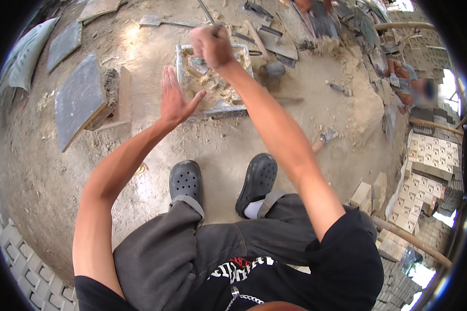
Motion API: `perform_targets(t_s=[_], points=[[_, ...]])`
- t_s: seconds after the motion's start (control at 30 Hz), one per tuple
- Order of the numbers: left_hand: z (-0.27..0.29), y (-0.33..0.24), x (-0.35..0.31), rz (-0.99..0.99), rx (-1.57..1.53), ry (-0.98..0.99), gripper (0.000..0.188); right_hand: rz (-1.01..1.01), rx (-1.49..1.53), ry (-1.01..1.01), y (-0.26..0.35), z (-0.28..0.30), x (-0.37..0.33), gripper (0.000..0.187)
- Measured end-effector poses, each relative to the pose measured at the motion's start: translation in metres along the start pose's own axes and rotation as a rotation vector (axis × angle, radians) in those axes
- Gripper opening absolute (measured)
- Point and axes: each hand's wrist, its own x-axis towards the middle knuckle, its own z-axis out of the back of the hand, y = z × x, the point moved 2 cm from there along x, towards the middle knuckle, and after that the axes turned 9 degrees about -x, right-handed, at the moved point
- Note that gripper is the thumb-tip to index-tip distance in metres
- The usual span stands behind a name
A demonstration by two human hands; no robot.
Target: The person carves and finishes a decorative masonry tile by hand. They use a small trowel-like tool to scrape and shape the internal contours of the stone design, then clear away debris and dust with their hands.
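In front of my feet lies a square mould frame with pale edges and clumpy yellowish sand-like material inside. My left hand is at its left side, palm down with fingers stretched and thumb spread, holding nothing. Above the frame's far part my right hand is closed round a thin dark metal rod, which points up and away from the fist. Motion blurs this hand slightly, and the rod's lower end is hidden. Right of the frame lies a mallet with a black head and wooden handle.
Trowels lie beyond the mallet, and a flat tool at the far left. Grey slabs stand on the left. A brush-like tool is on the right. Another person crouches far right, near stacked pale blocks.
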Motion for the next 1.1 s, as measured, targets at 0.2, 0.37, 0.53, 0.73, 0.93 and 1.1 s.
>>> perform_targets(t_s=[0.2,0.37,0.53,0.73,0.93,1.1], points=[[0.004,-0.001,0.000,-0.086,-0.002,-0.031,0.122,-0.206,0.049,-0.053,-0.019,-0.004,-0.022,0.043],[0.007,-0.005,-0.007,-0.165,0.009,-0.023,0.120,0.019,0.196,-0.256,0.020,0.011,-0.021,0.041],[0.005,-0.002,-0.014,-0.106,-0.011,0.024,0.123,-0.142,0.025,-0.252,-0.009,-0.001,-0.020,0.040],[0.011,0.002,-0.012,-0.091,0.035,0.062,0.130,-0.066,0.159,-0.399,0.006,0.007,-0.026,0.041],[0.007,0.007,-0.018,-0.129,-0.011,0.084,0.132,-0.123,0.086,-0.502,0.011,-0.016,-0.024,0.040],[0.006,0.007,0.008,-0.283,0.038,0.069,0.131,0.017,-0.029,-0.379,-0.028,-0.002,-0.035,0.039]])
